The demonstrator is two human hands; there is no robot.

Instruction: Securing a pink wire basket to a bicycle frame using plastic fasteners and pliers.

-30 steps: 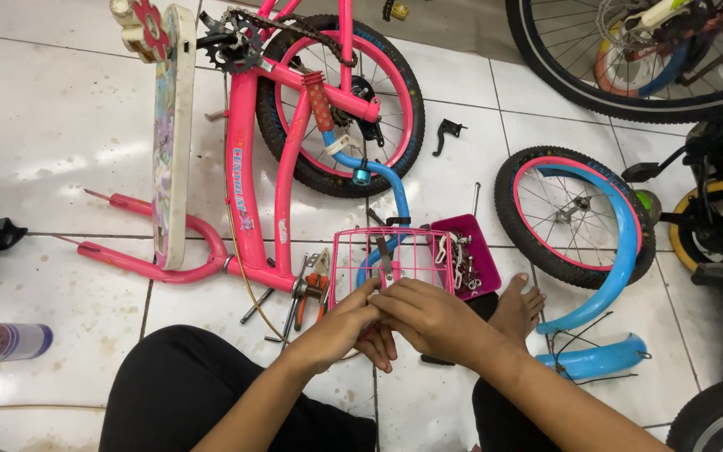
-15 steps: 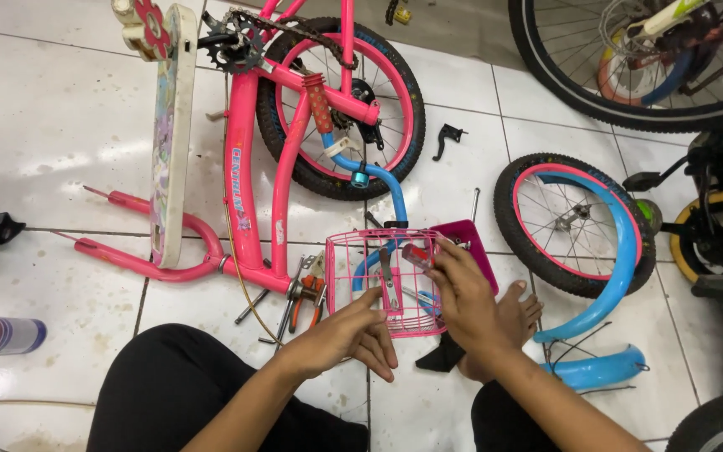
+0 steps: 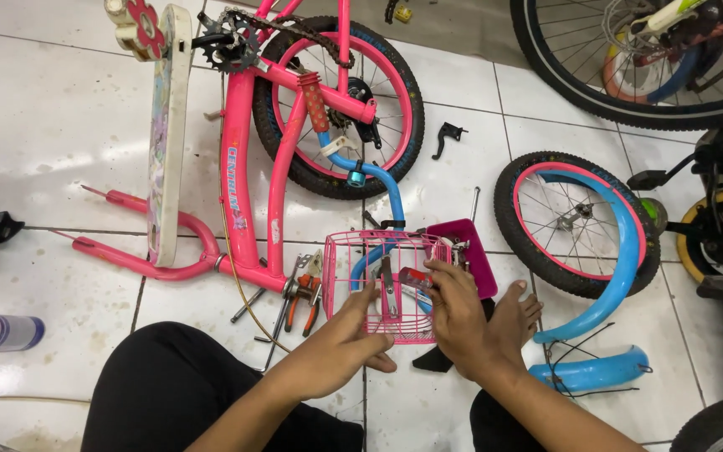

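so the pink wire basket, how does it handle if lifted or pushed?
The pink wire basket is open mesh, so probably light and fairly stiff. The left hand and right hand bracket it; the thin wires may flex slightly. On the glossy white floor tile it would likely slide, not roll.

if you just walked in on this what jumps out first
The bright pink bicycle frame lying taken apart across the white tiled floor, at upper left. At lower centre, the left hand and right hand grip a pink wire basket. To the right lies a loose wheel with a blue mudguard over it.
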